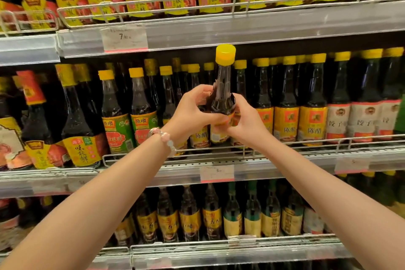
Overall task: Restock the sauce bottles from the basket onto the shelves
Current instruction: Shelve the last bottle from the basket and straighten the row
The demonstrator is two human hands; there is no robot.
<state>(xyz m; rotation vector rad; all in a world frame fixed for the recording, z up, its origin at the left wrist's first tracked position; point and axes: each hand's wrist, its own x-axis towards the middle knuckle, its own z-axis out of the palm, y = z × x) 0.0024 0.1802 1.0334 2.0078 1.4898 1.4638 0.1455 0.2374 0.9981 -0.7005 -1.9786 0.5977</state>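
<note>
Fingers [198, 94] round bottle [223, 96], seemingly before shelf [285, 160].

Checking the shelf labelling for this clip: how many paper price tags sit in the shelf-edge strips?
2 readable ones: a price tag on the upper strip, above left of the held bottle, and another tag on the middle strip below both hands. Blurred patches further right may be more.

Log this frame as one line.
stage: placing | hands: left and right both grip bottle | bottle: upright, before middle shelf | basket: unseen

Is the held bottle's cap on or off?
On: the yellow cap sits atop the bottle gripped by both hands.
</note>
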